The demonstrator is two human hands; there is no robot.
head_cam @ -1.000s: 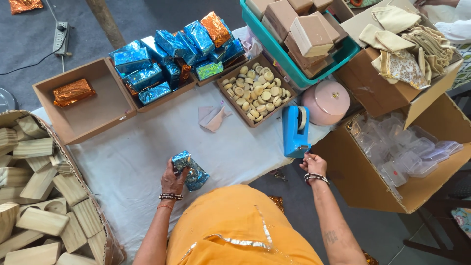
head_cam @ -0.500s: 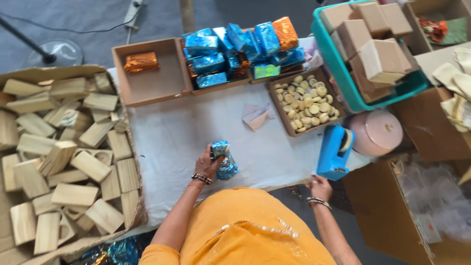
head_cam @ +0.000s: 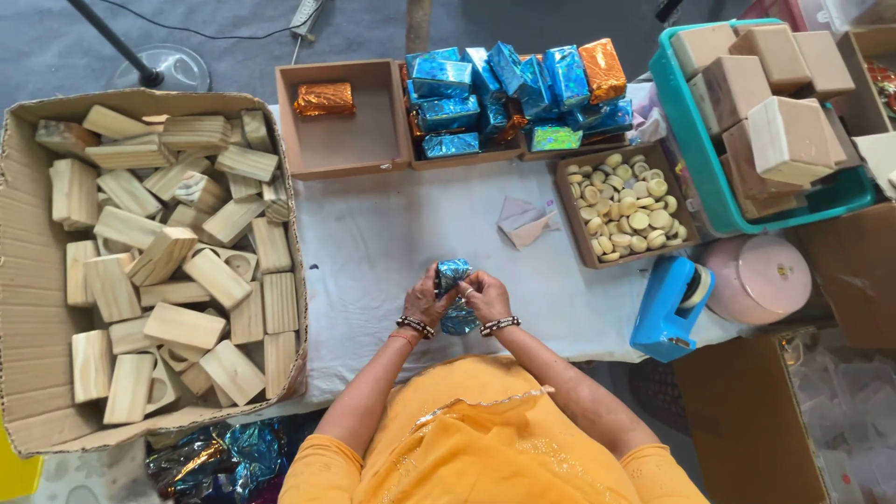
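A small parcel in shiny blue foil [head_cam: 455, 278] stands on the white cloth [head_cam: 373, 252] right in front of me. My left hand [head_cam: 426, 301] grips its left side. My right hand [head_cam: 486, 295] is closed on its right side, fingers at the top of the wrap. Both wrists wear dark bead bangles. The lower part of the parcel shows between my wrists; my fingers hide its middle.
A big carton of pale wooden blocks [head_cam: 149, 252] fills the left. At the back stand a brown tray with one orange foil parcel [head_cam: 324, 99], a tray of blue foil parcels [head_cam: 504, 89] and a tray of round pale discs [head_cam: 630, 205]. A blue tape dispenser [head_cam: 674, 303], pink round tin [head_cam: 756, 277] and teal crate of boxes [head_cam: 775, 103] are on the right.
My right hand has left the tape dispenser and come across to the blue foil parcel, which both hands now hold. The view has swung left, showing more of the wooden blocks.
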